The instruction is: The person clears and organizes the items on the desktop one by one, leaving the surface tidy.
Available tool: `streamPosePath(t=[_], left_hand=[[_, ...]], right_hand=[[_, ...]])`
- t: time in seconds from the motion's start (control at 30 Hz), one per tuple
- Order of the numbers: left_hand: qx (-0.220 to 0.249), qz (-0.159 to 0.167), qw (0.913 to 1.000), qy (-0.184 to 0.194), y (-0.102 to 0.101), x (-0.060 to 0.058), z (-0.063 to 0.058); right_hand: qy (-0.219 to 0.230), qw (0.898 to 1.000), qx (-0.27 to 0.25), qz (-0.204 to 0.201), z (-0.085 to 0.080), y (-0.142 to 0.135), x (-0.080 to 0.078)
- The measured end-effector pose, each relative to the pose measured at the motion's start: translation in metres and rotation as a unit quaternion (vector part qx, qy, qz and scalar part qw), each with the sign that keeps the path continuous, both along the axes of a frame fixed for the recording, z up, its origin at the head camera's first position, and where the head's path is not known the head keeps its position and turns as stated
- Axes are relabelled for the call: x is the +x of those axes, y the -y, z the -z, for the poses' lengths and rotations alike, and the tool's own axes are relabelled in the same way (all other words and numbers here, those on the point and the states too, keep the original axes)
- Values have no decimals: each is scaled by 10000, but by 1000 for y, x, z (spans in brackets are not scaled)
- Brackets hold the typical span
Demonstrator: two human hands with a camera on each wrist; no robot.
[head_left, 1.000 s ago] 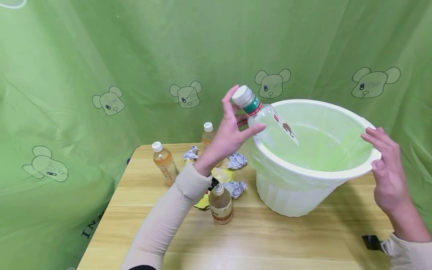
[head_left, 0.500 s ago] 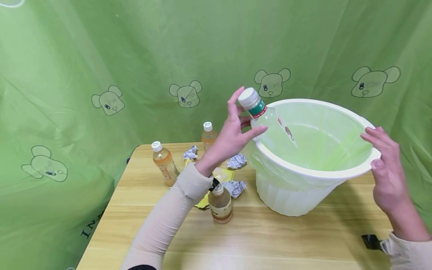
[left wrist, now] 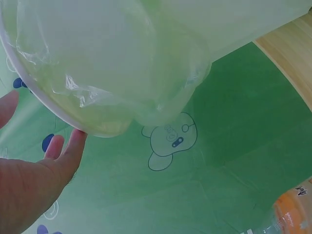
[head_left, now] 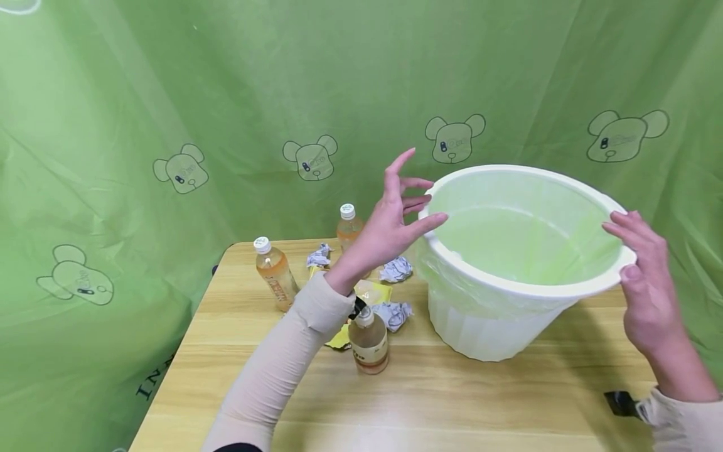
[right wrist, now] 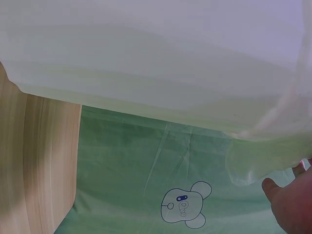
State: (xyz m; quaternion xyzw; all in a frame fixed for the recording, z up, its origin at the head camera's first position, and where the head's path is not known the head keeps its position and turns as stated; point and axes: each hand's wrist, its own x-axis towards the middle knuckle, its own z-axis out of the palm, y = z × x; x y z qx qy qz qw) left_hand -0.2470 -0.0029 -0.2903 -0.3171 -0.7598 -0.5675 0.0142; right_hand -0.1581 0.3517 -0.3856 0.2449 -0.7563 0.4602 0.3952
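A white trash bin (head_left: 480, 333) stands tilted over the table, lined with a thin pale-green bag (head_left: 452, 289) folded over its rim. My left hand (head_left: 390, 223) is at the bin's left edge, fingers spread and nothing in its grasp. In the left wrist view, fingertips of the left hand (left wrist: 34, 180) meet the bin's rim (left wrist: 53, 108). My right hand (head_left: 649, 282) holds the right side of the rim, fingers on top and thumb lower down. Only part of the right hand (right wrist: 295, 200) shows in the right wrist view, beside the overhanging bag (right wrist: 251, 165).
Left of the bin, the wooden table (head_left: 226, 370) bears three capped drink bottles: one at left (head_left: 277, 276), one behind my wrist (head_left: 348, 227), one in front (head_left: 369, 348). Crumpled paper balls (head_left: 397, 269) and yellow wrappers (head_left: 374, 291) lie among them. A green curtain (head_left: 226, 81) hangs behind.
My left hand has let go of the clear bottle with the white cap and green neck band, which was over the bin's opening and is out of sight now. The right hand stays put.
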Motion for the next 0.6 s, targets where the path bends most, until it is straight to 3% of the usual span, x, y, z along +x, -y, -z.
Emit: streamPosePath(t=[0.6], left_hand=[[220,15,9998,-33,9,2,6]], right_hand=[[25,10000,-44,-69,1,0,-1]])
